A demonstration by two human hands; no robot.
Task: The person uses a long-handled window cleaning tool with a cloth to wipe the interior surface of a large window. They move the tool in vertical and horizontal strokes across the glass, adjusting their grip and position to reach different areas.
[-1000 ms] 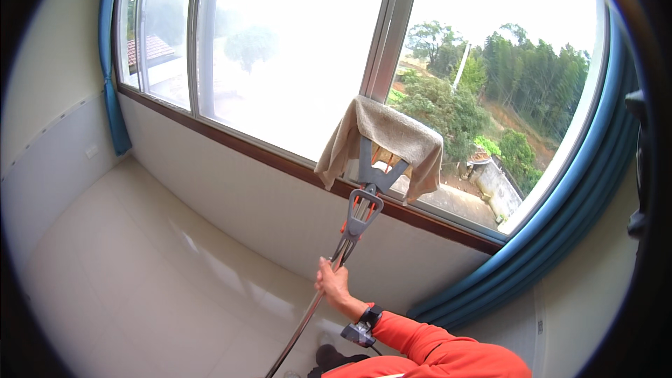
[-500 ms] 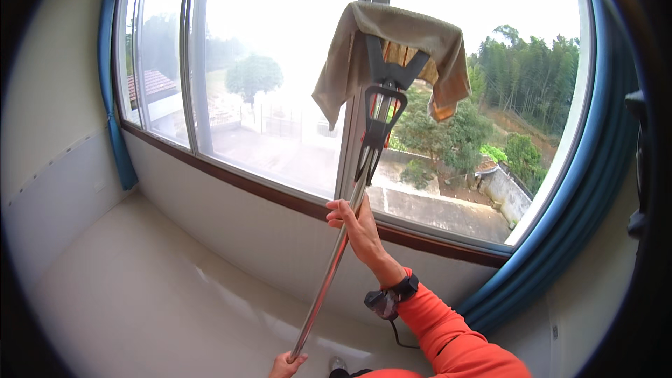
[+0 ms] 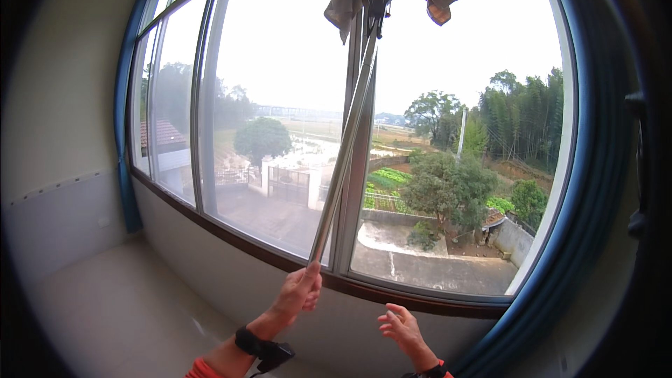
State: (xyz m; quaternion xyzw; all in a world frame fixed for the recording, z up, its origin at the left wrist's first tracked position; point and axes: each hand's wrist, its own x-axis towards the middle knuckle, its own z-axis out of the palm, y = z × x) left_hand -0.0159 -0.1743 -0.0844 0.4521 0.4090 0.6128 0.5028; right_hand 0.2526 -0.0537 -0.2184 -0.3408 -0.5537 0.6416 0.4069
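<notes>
My left hand [image 3: 298,294] is wrapped round the lower part of a long metal mop pole [image 3: 344,157]. The pole slants up and slightly to the right. At its top, a greyish-brown cloth [image 3: 341,1] hangs over the mop head, whose dark frame [image 3: 378,0] shows beneath it. The upper part of the cloth runs out of view. My right hand [image 3: 404,330] is off the pole, lower and to the right, with its fingers loosely bent and apart and nothing in them. Behind the pole stands a large sliding window [image 3: 280,147].
A dark brown sill [image 3: 413,302] runs below the glass. Blue curtains hang at the right [image 3: 553,294] and left [image 3: 124,140] sides. Pale floor [image 3: 105,308] lies at lower left. Trees and a paved yard show outside.
The mop head and cloth have risen toward the top of the window. My left hand has come up with the pole. My right hand has left the pole and dropped lower right.
</notes>
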